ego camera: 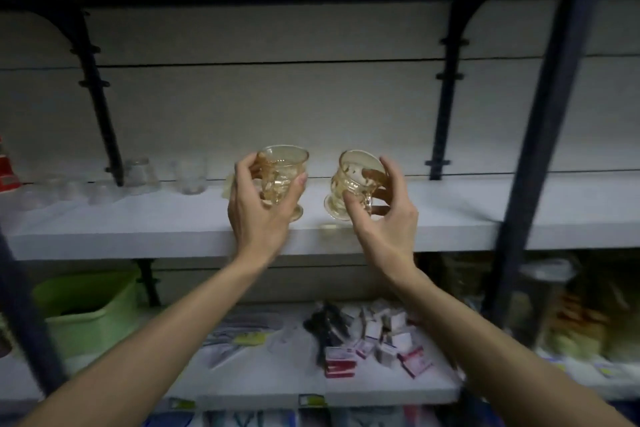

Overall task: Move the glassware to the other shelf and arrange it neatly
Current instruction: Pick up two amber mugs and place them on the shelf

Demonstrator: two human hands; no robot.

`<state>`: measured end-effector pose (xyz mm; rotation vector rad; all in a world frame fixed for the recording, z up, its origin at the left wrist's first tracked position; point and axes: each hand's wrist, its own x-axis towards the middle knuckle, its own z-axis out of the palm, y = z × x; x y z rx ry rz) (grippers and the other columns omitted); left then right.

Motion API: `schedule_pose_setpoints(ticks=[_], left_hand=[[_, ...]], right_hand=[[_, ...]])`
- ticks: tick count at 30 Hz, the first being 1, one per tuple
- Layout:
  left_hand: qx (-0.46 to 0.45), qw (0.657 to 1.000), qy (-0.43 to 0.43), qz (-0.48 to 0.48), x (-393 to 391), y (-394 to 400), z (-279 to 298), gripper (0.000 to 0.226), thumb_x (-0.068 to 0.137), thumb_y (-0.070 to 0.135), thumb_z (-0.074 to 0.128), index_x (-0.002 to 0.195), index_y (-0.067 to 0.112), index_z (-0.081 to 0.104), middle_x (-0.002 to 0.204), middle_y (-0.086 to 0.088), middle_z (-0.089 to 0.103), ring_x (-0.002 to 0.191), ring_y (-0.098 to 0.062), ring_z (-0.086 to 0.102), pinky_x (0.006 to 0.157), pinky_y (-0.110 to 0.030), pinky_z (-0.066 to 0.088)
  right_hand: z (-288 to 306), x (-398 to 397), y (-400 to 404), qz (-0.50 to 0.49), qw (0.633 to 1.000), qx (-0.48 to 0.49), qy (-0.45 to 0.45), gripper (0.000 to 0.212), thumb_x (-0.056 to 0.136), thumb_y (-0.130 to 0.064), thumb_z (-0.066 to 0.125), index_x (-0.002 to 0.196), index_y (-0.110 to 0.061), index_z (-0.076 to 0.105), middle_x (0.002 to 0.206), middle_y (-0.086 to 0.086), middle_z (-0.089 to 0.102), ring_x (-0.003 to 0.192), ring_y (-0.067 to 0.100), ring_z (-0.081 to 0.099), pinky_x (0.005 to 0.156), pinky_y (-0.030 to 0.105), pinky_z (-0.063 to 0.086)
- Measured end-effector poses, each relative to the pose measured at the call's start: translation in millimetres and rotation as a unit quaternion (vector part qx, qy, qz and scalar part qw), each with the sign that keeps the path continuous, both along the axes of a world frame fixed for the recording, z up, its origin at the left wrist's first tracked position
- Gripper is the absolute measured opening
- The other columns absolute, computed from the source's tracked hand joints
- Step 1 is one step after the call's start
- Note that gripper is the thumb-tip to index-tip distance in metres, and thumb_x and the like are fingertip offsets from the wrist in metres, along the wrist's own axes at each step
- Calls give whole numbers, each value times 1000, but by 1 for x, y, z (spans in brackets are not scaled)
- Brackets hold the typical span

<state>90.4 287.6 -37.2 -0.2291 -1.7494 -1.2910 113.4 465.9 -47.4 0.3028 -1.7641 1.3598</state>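
Two amber footed glass cups are held over the near edge of the white middle shelf [450, 218]. The left amber cup [282, 166] stands close to upright, mouth up, its long axis near vertical; its foot shows just below the fingers, and whether it touches the shelf cannot be told. The right amber cup [353, 177] is tilted, mouth turned up and to the near right, foot swung down and left, so its axis leans. Both cups look empty.

The left hand [259, 208] wraps its cup from the near side, thumb on the right wall, fingers curled round the left. The right hand [384, 218] clasps its cup with the thumb on the near wall and the fingers curled over the far rim and by the handle.

Farther left on the same shelf stand several clear glasses [138, 177], blurred, seemingly empty. On the lower shelf a green plastic bin [90, 308] sits at left; its contents cannot be made out. Small boxes [381, 343] lie heaped at centre-right.
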Motion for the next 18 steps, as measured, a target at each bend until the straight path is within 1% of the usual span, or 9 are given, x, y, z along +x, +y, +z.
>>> schedule_pose_setpoints(ticks=[2,3,6,7,9,11,13,16,18], left_hand=[[-23,999,12,-42,10,53,-6,70,77,58,79,130,22,52,120,6,63,112,-13,61,95,-44,53],[-38,997,16,-62,14,78,-8,70,76,58,79,129,20,52,119,5,64,111,-13,62,94,-43,54],[-76,989,24,-125,26,149,-13,70,75,58,79,127,18,54,115,6,66,108,-10,63,85,-35,55],[-88,985,26,-144,28,171,-13,70,75,57,80,127,18,54,115,7,66,108,-9,63,83,-32,55],[-105,977,30,-183,33,214,-13,70,74,55,81,127,17,55,116,7,66,108,-9,63,82,-26,54],[-112,968,39,-220,35,255,-14,68,75,54,81,127,19,55,115,10,65,107,-6,62,82,-24,53],[-117,960,42,-252,37,296,-15,67,74,56,81,126,22,56,114,12,65,106,-3,63,85,-28,55],[-118,947,32,-297,33,357,-17,69,74,58,82,128,24,56,116,10,66,107,-8,65,86,-38,58],[-102,943,19,-317,27,397,-14,69,74,57,82,130,25,56,118,13,66,108,-4,64,86,-35,58]], right_hand=[[-9,20,50,-39,999,-2,6,73,85,-29,81,148,-19,47,114,-10,64,104,-1,64,81,8,49],[-14,28,74,-54,999,-2,4,73,85,-30,81,149,-20,47,117,-10,65,105,0,64,83,11,51],[-23,53,142,-94,996,0,-1,75,85,-36,79,150,-23,44,124,-7,66,112,7,65,93,31,57],[-24,59,165,-111,994,2,1,74,85,-36,79,150,-23,45,124,-8,66,112,7,66,93,34,58],[-28,71,206,-151,989,-2,-2,74,85,-36,79,149,-20,46,119,-10,67,109,6,67,89,31,59],[-32,80,244,-188,982,-12,-6,75,84,-42,77,149,-20,46,118,-9,67,107,6,67,88,29,59],[-35,86,282,-221,975,-29,-20,74,84,-45,76,149,-23,47,119,-8,68,106,5,67,90,31,59],[-33,85,334,-265,961,-57,-43,70,86,-39,78,148,-24,49,114,-15,66,104,-4,63,95,29,55],[-29,81,367,-288,954,-67,-54,69,86,-39,77,148,-25,49,113,-17,65,106,-3,63,97,28,53]])
